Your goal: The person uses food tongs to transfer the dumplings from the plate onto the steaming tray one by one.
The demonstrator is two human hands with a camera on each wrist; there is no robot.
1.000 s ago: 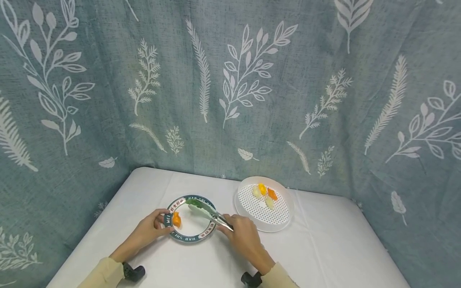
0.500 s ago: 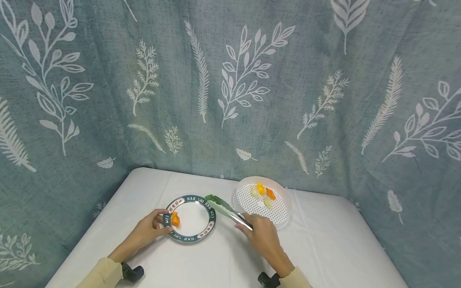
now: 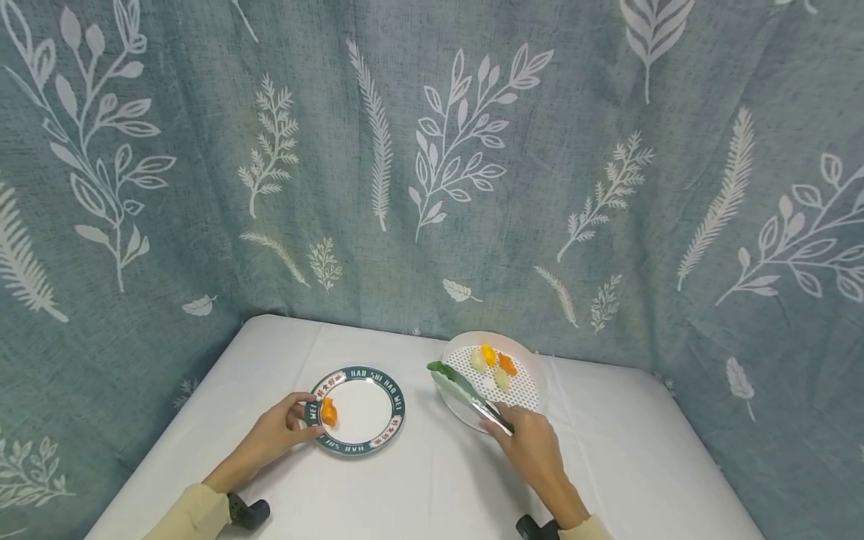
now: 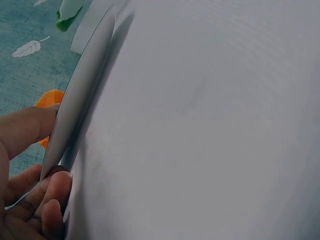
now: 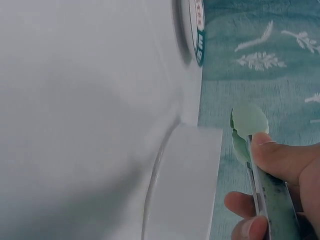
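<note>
My left hand [image 3: 277,429] holds the left rim of a round plate [image 3: 358,450] with a green lettered border, thumb on top and other fingers lower. An orange piece of food [image 3: 328,412] lies on the plate beside those fingers. In my right hand [image 3: 538,444] is a pair of metal tongs [image 3: 491,415] with pale green ends [image 5: 250,120]. A darker green, leaf-like piece [image 3: 445,369] shows along the ends; its kind is unclear. The tongs point left, above the near-left part of a white perforated tray [image 3: 523,394], whose near edge they partly hide.
On the perforated tray lie a yellow piece [image 3: 489,355], an orange piece [image 3: 508,364] and two pale pieces [image 3: 502,379]. A white cloth covers the table [image 3: 432,487]. Leaf-patterned blue-green curtains [image 3: 378,285] stand behind and at both sides.
My right hand has moved right with the tongs and the green piece, from over the plate to the tray. The left hand, plate and orange piece have stayed put.
</note>
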